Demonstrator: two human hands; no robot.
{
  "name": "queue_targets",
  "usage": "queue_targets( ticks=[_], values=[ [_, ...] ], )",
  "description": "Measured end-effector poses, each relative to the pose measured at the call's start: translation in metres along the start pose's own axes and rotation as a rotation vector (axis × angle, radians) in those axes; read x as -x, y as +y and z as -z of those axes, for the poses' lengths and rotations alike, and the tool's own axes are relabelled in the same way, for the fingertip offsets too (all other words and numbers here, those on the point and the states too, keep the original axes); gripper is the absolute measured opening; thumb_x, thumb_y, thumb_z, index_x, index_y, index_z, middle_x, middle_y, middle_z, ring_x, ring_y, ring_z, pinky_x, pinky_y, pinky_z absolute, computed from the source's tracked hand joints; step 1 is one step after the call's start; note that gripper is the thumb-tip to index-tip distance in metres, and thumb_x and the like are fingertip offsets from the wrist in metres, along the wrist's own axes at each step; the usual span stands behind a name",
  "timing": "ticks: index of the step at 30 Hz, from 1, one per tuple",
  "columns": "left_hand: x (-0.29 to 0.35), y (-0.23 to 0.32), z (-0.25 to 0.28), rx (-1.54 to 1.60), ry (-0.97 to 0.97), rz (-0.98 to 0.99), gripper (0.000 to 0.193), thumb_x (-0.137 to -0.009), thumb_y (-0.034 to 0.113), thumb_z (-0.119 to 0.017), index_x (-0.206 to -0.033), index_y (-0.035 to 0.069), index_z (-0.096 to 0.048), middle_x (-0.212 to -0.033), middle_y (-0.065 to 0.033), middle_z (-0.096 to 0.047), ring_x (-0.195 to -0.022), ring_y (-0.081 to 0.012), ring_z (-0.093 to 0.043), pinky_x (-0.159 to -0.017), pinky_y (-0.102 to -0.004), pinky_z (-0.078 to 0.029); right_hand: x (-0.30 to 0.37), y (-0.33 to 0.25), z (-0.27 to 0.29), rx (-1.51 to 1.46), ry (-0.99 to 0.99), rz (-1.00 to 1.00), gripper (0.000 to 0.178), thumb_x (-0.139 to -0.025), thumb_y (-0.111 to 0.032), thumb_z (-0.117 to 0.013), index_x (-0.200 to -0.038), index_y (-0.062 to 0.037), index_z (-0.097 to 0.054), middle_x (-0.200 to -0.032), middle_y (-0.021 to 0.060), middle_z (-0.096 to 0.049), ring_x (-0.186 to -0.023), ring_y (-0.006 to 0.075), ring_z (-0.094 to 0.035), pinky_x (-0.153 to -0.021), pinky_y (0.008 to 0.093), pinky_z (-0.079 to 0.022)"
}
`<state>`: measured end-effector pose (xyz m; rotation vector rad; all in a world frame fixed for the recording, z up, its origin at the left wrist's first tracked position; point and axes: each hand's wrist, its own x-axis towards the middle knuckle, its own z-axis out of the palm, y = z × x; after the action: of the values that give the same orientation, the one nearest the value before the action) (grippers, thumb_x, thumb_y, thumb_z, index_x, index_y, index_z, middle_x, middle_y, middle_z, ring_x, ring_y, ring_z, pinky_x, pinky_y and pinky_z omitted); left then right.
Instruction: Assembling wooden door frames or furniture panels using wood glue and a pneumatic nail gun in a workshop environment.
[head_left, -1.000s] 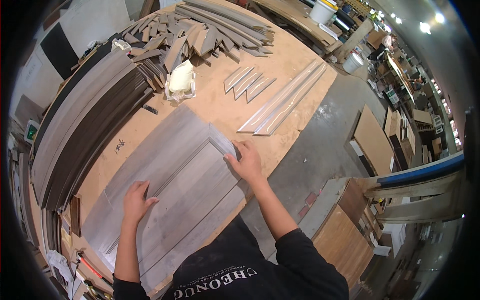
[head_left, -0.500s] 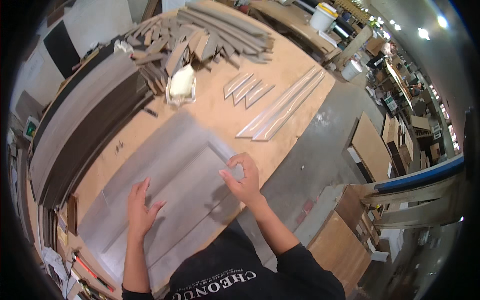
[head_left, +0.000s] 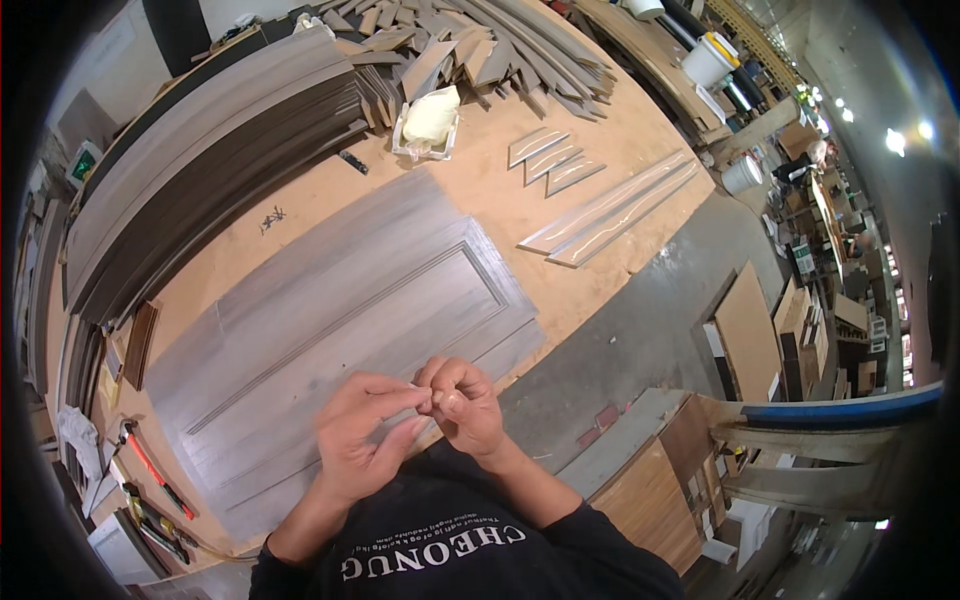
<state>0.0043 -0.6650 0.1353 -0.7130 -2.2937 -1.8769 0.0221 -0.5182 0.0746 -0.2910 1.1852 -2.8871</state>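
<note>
My left hand [head_left: 365, 428] and my right hand [head_left: 462, 408] meet above the near edge of a grey wood-grain door panel [head_left: 330, 335]. The left fingers stretch out toward the right fingertips, with the thumb apart below them. My right hand is closed, fingers curled and pinched against the thumb; anything between them is too small to make out. The panel lies flat on the wooden worktable [head_left: 600, 130], its grooved moulding frame showing in the upper part.
Mitred strips [head_left: 610, 215] bearing pale wavy lines lie right of a tray of cream paste [head_left: 428, 125]. Offcuts [head_left: 490, 50] heap at the back, and long grey boards [head_left: 215, 170] stack at left. A red-handled hammer [head_left: 150, 465] and pliers [head_left: 155, 520] lie near left.
Both hands were apart and open over the panel; they have come together near my body, and the right fingers have curled shut. The view has shifted, with the table's things appearing farther right.
</note>
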Motion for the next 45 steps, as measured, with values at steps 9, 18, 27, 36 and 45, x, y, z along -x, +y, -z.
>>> queue_targets(
  ticks=[9, 18, 27, 36, 45],
  values=[
    [0.003, 0.002, -0.003, -0.006, 0.021, 0.022, 0.021, -0.072, -0.001, -0.071, -0.091, 0.004, -0.072, -0.09, -0.01, -0.064, -0.079, -0.0194, -0.062, -0.069, -0.0271, -0.047, 0.004, -0.001, 0.001, 0.062, -0.019, 0.049, 0.019, -0.095, -0.021, -0.057, -0.087, -0.0033, -0.055, -0.085, 0.0069, -0.054, -0.078, 0.0121, -0.048, -0.074, 0.0254, -0.04],
    [0.002, 0.0, -0.003, -0.018, 0.003, 0.013, 0.021, -0.074, -0.004, -0.07, -0.093, 0.005, -0.072, -0.09, -0.0106, -0.064, -0.079, -0.0206, -0.064, -0.069, -0.0271, -0.05, 0.008, -0.004, 0.004, 0.166, -0.005, 0.045, 0.018, -0.094, -0.02, -0.057, -0.088, -0.0026, -0.058, -0.085, 0.0068, -0.056, -0.08, 0.0126, -0.05, -0.076, 0.0258, -0.041],
    [0.005, -0.004, -0.003, 0.031, 0.031, 0.054, 0.018, -0.075, -0.002, -0.07, -0.092, 0.004, -0.072, -0.087, -0.0101, -0.065, -0.077, -0.019, -0.064, -0.068, -0.0263, -0.049, 0.009, -0.008, 0.005, 0.252, -0.01, 0.047, 0.017, -0.095, -0.015, -0.055, -0.091, -0.0008, -0.062, -0.088, 0.0074, -0.06, -0.083, 0.0139, -0.055, -0.077, 0.028, -0.046],
    [0.005, -0.008, -0.001, 0.054, 0.044, 0.081, 0.02, -0.075, -0.003, -0.071, -0.093, 0.003, -0.071, -0.084, -0.0103, -0.067, -0.074, -0.0196, -0.065, -0.067, -0.0265, -0.049, 0.005, -0.018, 0.002, 0.376, -0.016, 0.032, 0.014, -0.091, -0.006, -0.058, -0.097, 0.0018, -0.067, -0.091, 0.0102, -0.064, -0.084, 0.0155, -0.059, -0.076, 0.0271, -0.047],
    [-0.001, -0.019, -0.003, -0.293, 0.128, -0.293, 0.015, -0.072, 0.001, -0.07, -0.085, 0.005, -0.066, -0.081, -0.0097, -0.067, -0.072, -0.0262, -0.064, -0.065, -0.0346, -0.048, 0.003, -0.023, -0.005, 0.747, 0.007, 0.098, 0.021, -0.086, -0.005, -0.063, -0.105, 0.0001, -0.068, -0.088, 0.0111, -0.067, -0.081, 0.0191, -0.063, -0.075, 0.0291, -0.048]
  ],
)
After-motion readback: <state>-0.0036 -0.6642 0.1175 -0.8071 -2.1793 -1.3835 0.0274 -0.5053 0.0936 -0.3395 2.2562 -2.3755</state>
